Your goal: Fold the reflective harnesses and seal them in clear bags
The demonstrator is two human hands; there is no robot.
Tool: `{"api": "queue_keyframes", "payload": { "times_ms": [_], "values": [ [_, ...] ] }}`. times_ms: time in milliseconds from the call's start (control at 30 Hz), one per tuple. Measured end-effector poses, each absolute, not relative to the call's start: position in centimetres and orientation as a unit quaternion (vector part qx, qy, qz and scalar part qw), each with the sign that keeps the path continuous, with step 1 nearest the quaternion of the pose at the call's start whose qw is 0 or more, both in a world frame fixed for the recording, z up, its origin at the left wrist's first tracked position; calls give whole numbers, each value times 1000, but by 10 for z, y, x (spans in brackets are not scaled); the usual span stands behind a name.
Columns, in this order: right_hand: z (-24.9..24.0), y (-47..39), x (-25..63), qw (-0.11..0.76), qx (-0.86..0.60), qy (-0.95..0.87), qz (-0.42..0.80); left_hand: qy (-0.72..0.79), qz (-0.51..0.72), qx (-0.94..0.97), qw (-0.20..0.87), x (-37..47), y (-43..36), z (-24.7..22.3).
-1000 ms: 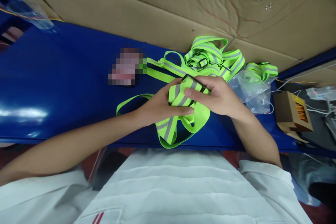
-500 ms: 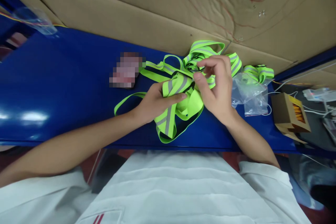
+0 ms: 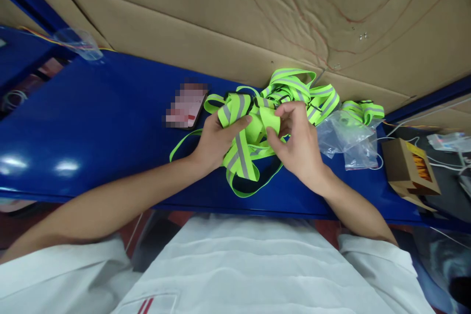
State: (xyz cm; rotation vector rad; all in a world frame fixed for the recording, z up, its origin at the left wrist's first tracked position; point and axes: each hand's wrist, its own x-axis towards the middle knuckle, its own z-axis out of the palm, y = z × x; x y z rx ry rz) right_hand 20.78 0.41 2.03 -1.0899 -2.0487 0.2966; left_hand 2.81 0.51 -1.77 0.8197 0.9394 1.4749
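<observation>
Neon-yellow reflective straps [image 3: 241, 144] with grey stripes are bunched in my left hand [image 3: 215, 140], its thumb pressed across the top. My right hand [image 3: 298, 142] pinches a strap fold between thumb and fingers, right of the left hand. Loops from the bundle hang toward the table's front edge, and one loop trails off to the left. Behind the hands lies a heap of similar straps [image 3: 290, 86] with black buckles, up against the cardboard. Part of the bundle is hidden by my fingers.
A phone-like object [image 3: 187, 105], partly blurred, lies left on the blue table [image 3: 121, 132]. A clear cup [image 3: 83, 44] lies farther left. On the right are clear plastic bags [image 3: 344, 135], another strap bundle [image 3: 364, 111] and an open cardboard box [image 3: 410, 167]. A cardboard wall [image 3: 206, 29] stands behind.
My right hand has come down and left from above the bundle and now grips a strap fold. The left hand keeps its hold. The whole view has shifted slightly.
</observation>
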Motion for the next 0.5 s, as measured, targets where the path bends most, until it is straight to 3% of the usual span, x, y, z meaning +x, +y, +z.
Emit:
{"api": "queue_keyframes", "payload": {
  "times_ms": [233,367,500],
  "values": [
    [9,-14,197,372,-392,-841,-32,380,655,359,546,24,10,-11],
    [10,-17,198,317,-386,-866,-34,387,695,362,486,14,21,-1],
    [8,-11,202,354,-387,-850,-44,384,710,364,465,8,26,6]
  ]
}}
